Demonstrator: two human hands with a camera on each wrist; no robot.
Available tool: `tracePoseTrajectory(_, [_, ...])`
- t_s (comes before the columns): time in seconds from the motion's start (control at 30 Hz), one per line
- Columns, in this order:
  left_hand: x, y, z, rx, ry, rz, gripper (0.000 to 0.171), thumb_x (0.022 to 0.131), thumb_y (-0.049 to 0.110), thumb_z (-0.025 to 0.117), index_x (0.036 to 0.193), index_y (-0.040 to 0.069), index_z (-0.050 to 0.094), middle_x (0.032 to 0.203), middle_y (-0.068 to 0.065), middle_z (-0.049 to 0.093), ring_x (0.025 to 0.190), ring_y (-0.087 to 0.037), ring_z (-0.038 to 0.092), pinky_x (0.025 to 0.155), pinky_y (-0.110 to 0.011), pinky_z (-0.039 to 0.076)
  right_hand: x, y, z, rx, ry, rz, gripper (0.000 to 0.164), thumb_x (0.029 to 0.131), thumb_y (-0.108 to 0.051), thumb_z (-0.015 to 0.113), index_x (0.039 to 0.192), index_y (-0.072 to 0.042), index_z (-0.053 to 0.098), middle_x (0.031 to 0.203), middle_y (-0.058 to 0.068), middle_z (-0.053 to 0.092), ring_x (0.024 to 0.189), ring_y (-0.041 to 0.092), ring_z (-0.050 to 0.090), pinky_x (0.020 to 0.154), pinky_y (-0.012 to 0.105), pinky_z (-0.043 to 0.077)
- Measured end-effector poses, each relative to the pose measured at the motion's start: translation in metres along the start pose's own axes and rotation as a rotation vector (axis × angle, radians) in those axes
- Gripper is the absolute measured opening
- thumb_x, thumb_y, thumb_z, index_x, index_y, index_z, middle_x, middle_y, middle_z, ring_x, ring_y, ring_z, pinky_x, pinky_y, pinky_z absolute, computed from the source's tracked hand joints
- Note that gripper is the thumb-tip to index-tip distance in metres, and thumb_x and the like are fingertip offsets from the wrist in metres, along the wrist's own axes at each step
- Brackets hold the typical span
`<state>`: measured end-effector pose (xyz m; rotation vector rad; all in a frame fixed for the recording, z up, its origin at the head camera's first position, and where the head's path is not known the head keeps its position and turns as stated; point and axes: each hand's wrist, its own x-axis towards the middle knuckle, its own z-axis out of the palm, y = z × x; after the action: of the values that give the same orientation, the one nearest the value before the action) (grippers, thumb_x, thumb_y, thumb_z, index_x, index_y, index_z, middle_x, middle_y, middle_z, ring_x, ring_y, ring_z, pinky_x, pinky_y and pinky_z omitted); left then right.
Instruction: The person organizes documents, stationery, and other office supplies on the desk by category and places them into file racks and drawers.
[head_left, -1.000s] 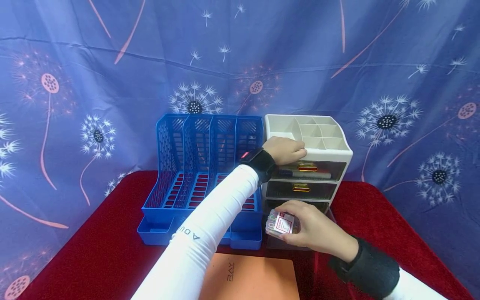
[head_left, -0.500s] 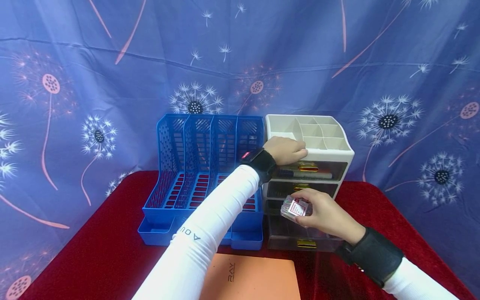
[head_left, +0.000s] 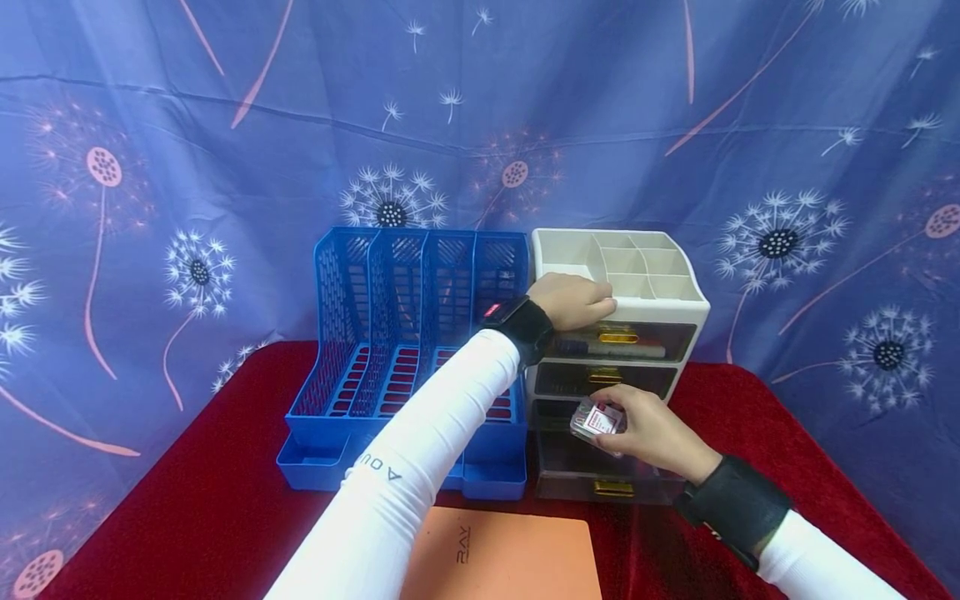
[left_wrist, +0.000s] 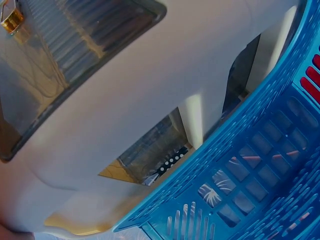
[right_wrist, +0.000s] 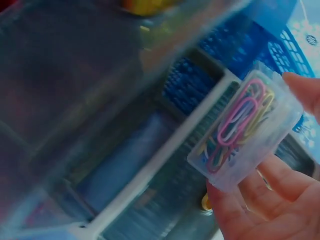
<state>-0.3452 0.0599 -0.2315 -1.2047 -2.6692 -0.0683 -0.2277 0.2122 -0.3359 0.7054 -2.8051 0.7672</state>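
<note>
My right hand (head_left: 652,429) pinches a small clear box of paper clips (right_wrist: 242,127) between thumb and fingers. Pink, yellow and other coloured clips show through its side in the right wrist view, and a red-and-white label (head_left: 602,419) faces up in the head view. The box is held over the pulled-out bottom drawer (head_left: 562,462) of a white desktop drawer organizer (head_left: 693,312). My left hand (head_left: 572,300) holds the organizer's top front edge at the left, its fingers bent over the rim; only a sliver of it shows in the left wrist view.
A blue file rack (head_left: 330,425) stands against the organizer's left side. An orange laptop-like slab marked RAY (head_left: 517,554) lies in front on the red cloth (head_left: 187,500). Pens lie in the shut top drawer (head_left: 645,342). A patterned blue curtain (head_left: 600,108) hangs behind.
My right hand has moved right and slightly up with the paper clip box, then settled a little lower over the drawer, uncovering the drawer's front. The left hand stays on the organizer.
</note>
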Motion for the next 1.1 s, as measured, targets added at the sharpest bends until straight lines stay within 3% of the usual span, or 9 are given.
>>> tracePoseTrajectory(0.33, [0.0, -0.002, 0.003, -0.011, -0.003, 0.004, 0.027, 0.097, 0.035, 0.033, 0.089, 0.02, 0.054, 0.081, 0.007, 0.055, 0.076, -0.01, 0.053, 0.065, -0.03, 0.039, 0.0, 0.019, 0.019, -0.004, -0.058, 0.056, 0.048, 0.066, -0.007, 0.08, 0.108, 0.005, 0.061, 0.096, 0.013, 0.063, 0.077, 0.016, 0.057, 0.064, 0.028, 0.049])
tracePoseTrajectory(1.1, [0.001, -0.001, 0.001, -0.001, -0.001, 0.008, 0.027, 0.097, 0.036, 0.034, 0.092, 0.021, 0.055, 0.083, 0.008, 0.055, 0.078, -0.009, 0.052, 0.067, -0.029, 0.038, 0.0, 0.03, 0.041, 0.015, -0.098, 0.104, 0.052, 0.065, -0.005, 0.081, 0.109, 0.009, 0.059, 0.099, 0.015, 0.063, 0.083, 0.019, 0.06, 0.07, 0.034, 0.049])
